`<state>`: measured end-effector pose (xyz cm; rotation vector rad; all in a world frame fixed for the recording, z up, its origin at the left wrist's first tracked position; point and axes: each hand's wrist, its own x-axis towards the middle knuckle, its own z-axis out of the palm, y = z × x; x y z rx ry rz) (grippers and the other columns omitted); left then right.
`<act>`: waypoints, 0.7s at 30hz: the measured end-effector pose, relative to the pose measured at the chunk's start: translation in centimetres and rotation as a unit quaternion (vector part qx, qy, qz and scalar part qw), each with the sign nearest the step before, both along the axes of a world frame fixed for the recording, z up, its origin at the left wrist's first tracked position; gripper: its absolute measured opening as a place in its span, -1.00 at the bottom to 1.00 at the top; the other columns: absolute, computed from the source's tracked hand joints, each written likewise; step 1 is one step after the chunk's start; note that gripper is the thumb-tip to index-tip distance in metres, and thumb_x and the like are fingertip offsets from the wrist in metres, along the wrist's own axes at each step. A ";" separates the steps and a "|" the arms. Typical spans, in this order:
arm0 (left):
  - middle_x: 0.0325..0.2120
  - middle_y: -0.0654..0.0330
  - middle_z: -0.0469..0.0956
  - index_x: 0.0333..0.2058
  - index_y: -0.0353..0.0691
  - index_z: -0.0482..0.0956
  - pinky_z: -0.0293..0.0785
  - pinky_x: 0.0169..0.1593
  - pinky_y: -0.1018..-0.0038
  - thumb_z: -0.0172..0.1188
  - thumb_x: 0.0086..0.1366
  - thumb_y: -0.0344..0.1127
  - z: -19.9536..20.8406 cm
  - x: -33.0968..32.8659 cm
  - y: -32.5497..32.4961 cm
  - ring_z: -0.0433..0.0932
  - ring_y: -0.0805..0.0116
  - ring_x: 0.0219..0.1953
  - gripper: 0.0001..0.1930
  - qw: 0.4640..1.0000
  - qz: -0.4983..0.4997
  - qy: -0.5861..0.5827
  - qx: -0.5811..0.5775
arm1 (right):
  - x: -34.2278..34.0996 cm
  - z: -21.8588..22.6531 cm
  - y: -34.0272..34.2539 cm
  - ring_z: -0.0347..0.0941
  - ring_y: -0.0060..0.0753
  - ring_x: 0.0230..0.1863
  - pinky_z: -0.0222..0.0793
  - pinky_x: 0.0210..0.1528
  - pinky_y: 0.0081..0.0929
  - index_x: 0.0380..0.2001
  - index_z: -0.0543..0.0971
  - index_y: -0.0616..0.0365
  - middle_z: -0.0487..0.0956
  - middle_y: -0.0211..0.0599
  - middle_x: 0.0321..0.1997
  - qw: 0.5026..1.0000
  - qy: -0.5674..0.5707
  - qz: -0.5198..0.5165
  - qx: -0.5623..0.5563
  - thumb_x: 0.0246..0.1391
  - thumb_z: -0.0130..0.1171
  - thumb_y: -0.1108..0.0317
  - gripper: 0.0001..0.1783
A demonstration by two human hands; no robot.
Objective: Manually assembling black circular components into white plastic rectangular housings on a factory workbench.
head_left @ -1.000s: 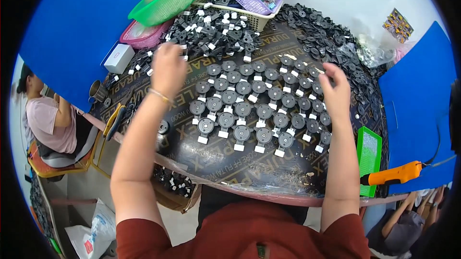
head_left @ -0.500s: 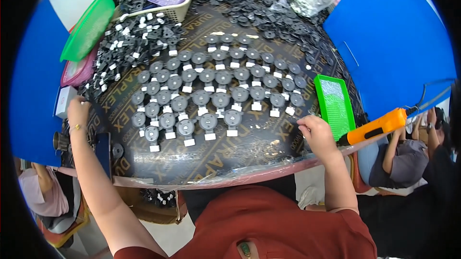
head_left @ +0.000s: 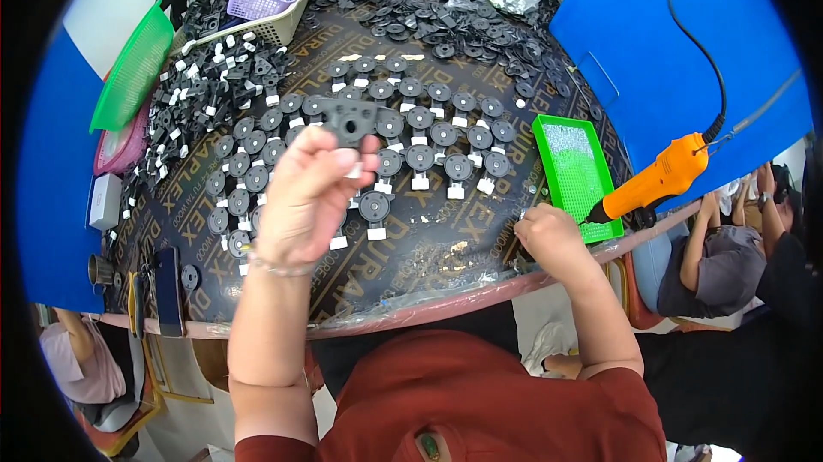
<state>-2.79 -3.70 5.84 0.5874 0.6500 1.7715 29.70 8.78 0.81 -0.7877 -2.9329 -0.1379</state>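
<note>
Raised over the rows on the table, my left hand (head_left: 313,183) grips a black plastic bracket (head_left: 350,119). The bracket has a round hole and a white tip near my fingers. Beneath it lie several black round discs fitted to white-tipped brackets (head_left: 420,158), partly covered by my hand and forearm. At the right, low over the table, my right hand (head_left: 551,239) is closed in a pinch. Something tiny shows at its fingertips, too small to name. It is beside a green tray (head_left: 546,166) of small shiny pieces and an orange electric screwdriver (head_left: 660,175).
A heap of white-tipped black brackets (head_left: 206,85) lies at the far left, a pile of black discs (head_left: 437,12) at the back. Baskets (head_left: 279,27), a green sieve (head_left: 133,68), a white box (head_left: 105,202) and a phone (head_left: 169,291) stand or lie around. Blue panels (head_left: 660,51) flank the table.
My left hand has come from the far left to the middle, now with a bracket in it. My right hand has shifted slightly. The orange screwdriver hangs at a steeper tilt, and the view has shifted.
</note>
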 end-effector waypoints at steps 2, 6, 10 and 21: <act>-0.22 -0.06 0.61 -0.09 -0.21 0.35 0.67 -0.15 0.39 0.17 0.24 -0.62 -0.9 1.5 1.4 0.67 0.18 -0.20 -0.69 0.999 -0.001 0.014 -0.031 | -0.2 0.4 0.4 0.54 -0.18 -0.32 0.49 -0.22 -0.28 -0.61 0.58 0.12 0.54 -0.26 -0.51 0.999 -0.033 0.032 -0.004 -0.19 0.13 0.47 -0.95; -0.17 0.08 0.55 0.28 -0.18 0.18 0.67 -0.17 0.44 0.15 0.20 -0.63 -3.0 2.7 2.2 0.66 0.25 -0.23 -0.33 0.990 -0.015 0.113 -0.082 | -0.7 1.1 1.1 0.54 -0.17 -0.32 0.50 -0.20 -0.28 -0.61 0.58 0.13 0.55 -0.25 -0.49 0.995 -0.065 0.071 -0.031 -0.19 0.13 0.47 -0.94; -0.12 0.01 0.50 0.15 -0.18 0.24 0.63 -0.18 0.47 0.13 0.20 -0.66 -5.1 2.7 2.2 0.66 0.22 -0.22 -0.45 0.984 0.016 0.146 -0.100 | -1.6 0.9 2.4 0.54 -0.16 -0.32 0.50 -0.22 -0.27 -0.61 0.58 0.12 0.56 -0.27 -0.50 0.993 -0.067 0.082 -0.055 -0.14 0.16 0.43 -0.94; -0.15 0.04 0.58 0.22 -0.23 0.19 0.59 -0.19 0.53 0.14 0.27 -0.59 -6.0 3.0 2.3 0.65 0.32 -0.18 -0.43 0.971 -0.055 0.199 -0.121 | -14.3 5.3 1.8 0.47 -0.31 -0.35 0.40 -0.32 -0.35 -0.47 0.58 0.06 0.51 -0.43 -0.42 0.929 0.266 0.257 0.005 -0.24 0.35 0.35 -0.81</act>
